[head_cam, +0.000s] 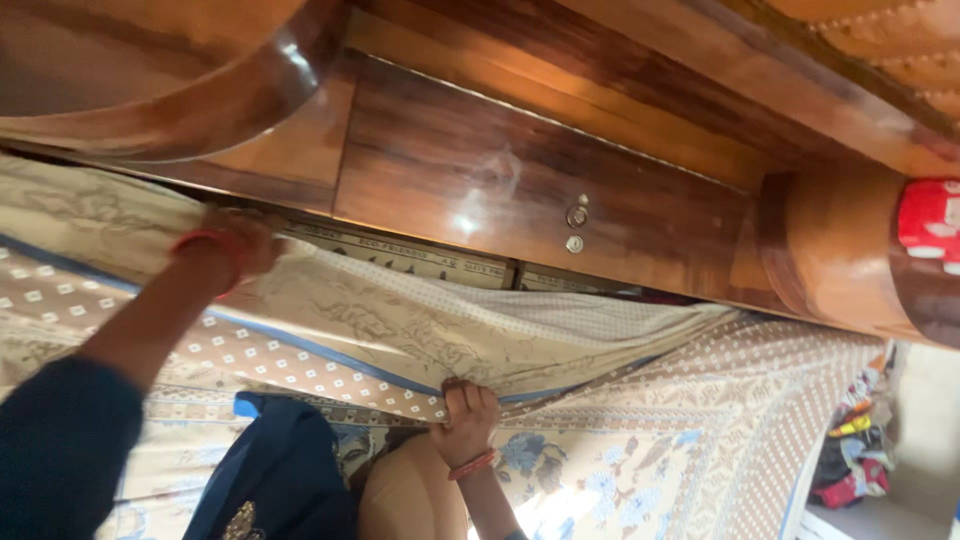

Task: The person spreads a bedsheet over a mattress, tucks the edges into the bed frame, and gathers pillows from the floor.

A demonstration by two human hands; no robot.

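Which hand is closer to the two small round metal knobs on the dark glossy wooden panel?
Right. The right hand grips the patterned beige bedsheet edge almost below the two small round metal knobs, while the left hand presses the sheet far off to their left.

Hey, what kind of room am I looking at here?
Most likely a bedroom. A polished wooden headboard runs along a bed, both hands hold a patterned bedsheet at its edge, and clothes are piled beside the bed.

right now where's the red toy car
The red toy car sits at the far right edge of the head view, against the rounded wooden headboard post, above the patterned sheet.
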